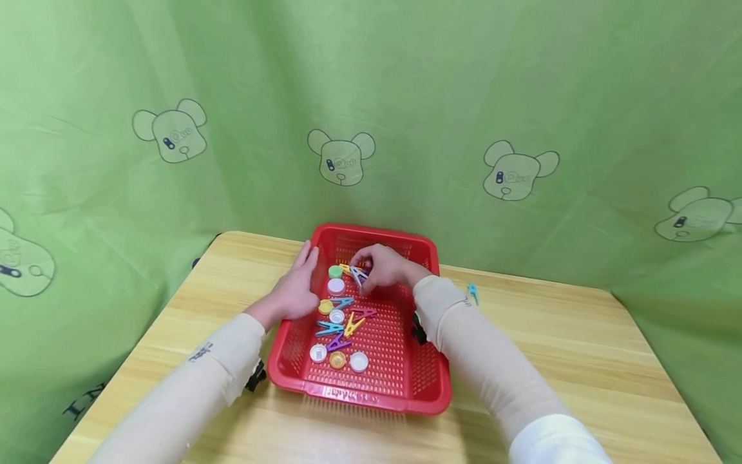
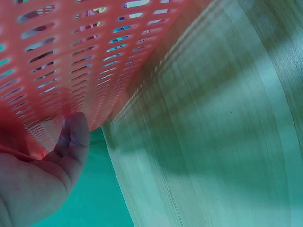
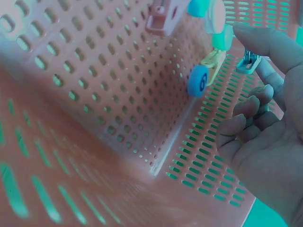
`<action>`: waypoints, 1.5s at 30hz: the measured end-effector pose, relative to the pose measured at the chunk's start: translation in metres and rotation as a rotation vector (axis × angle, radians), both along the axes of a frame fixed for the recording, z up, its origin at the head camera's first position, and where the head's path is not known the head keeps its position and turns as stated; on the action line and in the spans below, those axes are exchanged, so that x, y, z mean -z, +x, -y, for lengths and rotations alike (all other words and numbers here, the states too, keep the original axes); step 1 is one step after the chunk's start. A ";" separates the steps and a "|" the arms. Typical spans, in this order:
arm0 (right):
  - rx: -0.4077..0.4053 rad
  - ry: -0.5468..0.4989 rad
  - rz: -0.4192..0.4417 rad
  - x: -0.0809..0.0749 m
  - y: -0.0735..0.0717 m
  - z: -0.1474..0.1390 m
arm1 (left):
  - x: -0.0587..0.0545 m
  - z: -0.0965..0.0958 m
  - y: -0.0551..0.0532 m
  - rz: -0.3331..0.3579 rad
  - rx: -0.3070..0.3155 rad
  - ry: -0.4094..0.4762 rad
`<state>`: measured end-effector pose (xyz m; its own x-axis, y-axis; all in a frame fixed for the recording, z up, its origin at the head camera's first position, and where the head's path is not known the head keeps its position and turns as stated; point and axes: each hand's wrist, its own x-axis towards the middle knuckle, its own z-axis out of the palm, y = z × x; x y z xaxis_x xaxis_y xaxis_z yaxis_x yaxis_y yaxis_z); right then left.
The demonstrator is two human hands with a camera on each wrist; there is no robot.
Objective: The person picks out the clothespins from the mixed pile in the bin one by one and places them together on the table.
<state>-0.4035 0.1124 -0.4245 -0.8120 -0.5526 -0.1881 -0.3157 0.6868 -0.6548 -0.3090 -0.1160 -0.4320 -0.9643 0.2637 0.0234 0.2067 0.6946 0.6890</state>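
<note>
Right hand (image 1: pixel 385 265) pinching white clothespin (image 1: pixel 359 276) over red basket (image 1: pixel 426 377); left hand (image 1: pixel 295 290) flat against rim; no legible writing.

Head view: high, facing forward and down, whole slotted red plastic basket (image 1: pixel 406 380) on light wooden table (image 1: pixel 580 361). Wrist views: very near; left outside basket wall (image 2: pixel 71 56), right inside (image 3: pixel 94 94).
</note>
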 end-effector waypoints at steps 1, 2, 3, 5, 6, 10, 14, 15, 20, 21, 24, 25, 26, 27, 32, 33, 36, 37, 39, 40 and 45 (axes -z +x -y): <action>0.007 -0.013 0.008 -0.002 0.000 -0.001 | -0.001 0.000 0.000 -0.001 0.000 0.003; 0.011 -0.023 0.011 -0.004 0.001 -0.002 | -0.001 0.001 0.000 0.000 0.001 0.004; 0.011 -0.031 0.013 -0.005 0.001 -0.003 | -0.001 0.001 0.000 0.002 -0.001 0.004; 0.008 -0.037 0.005 -0.008 0.001 -0.004 | -0.001 0.001 0.000 0.011 -0.002 0.009; 0.004 -0.039 0.000 -0.010 0.001 -0.005 | -0.001 0.001 0.000 0.013 -0.004 0.009; 0.004 -0.051 -0.006 -0.016 0.000 -0.009 | 0.000 0.000 0.000 0.014 -0.008 0.010; 0.017 -0.084 0.007 -0.022 -0.001 -0.014 | -0.001 0.000 0.000 0.007 -0.006 0.007; 0.017 -0.096 0.008 -0.024 -0.001 -0.015 | -0.001 0.000 0.000 0.005 -0.007 0.005; 0.003 -0.114 -0.006 -0.033 -0.001 -0.020 | 0.000 0.000 0.000 -0.001 -0.008 -0.003; 0.008 -0.114 -0.003 -0.034 -0.001 -0.022 | 0.000 0.000 0.000 -0.002 -0.006 -0.005; 0.032 -0.103 0.007 -0.040 -0.001 -0.027 | 0.001 0.000 0.000 0.004 -0.005 -0.005; 0.041 -0.104 0.017 -0.042 -0.001 -0.029 | 0.000 -0.001 0.000 0.005 -0.006 -0.006; 0.043 -0.106 0.022 -0.043 -0.002 -0.030 | 0.000 -0.001 0.000 0.010 -0.008 -0.004; 0.040 -0.106 0.019 -0.045 -0.002 -0.032 | 0.000 -0.001 0.001 0.014 -0.010 -0.002; 0.019 -0.115 -0.003 -0.052 -0.004 -0.040 | -0.002 -0.002 0.002 0.018 -0.014 0.001; 0.019 -0.112 -0.009 -0.053 -0.004 -0.042 | -0.002 -0.003 0.001 0.016 -0.013 0.000; 0.030 -0.100 -0.018 -0.059 -0.003 -0.049 | -0.002 -0.003 0.001 0.013 -0.014 -0.006; 0.030 -0.093 -0.024 -0.061 -0.003 -0.051 | -0.002 -0.004 0.002 0.012 -0.015 -0.007; 0.034 -0.083 -0.033 -0.064 -0.002 -0.057 | -0.002 -0.004 0.002 0.014 -0.018 -0.007; 0.037 -0.082 -0.035 -0.066 -0.001 -0.059 | -0.002 -0.004 0.002 0.015 -0.020 -0.006; 0.062 -0.092 -0.028 -0.071 0.002 -0.073 | -0.002 -0.003 0.002 0.019 -0.023 0.004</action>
<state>-0.4019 0.1851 -0.3531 -0.8492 -0.5153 -0.1157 -0.2939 0.6432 -0.7071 -0.3068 -0.1130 -0.4305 -0.9704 0.2413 0.0059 0.1773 0.6962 0.6956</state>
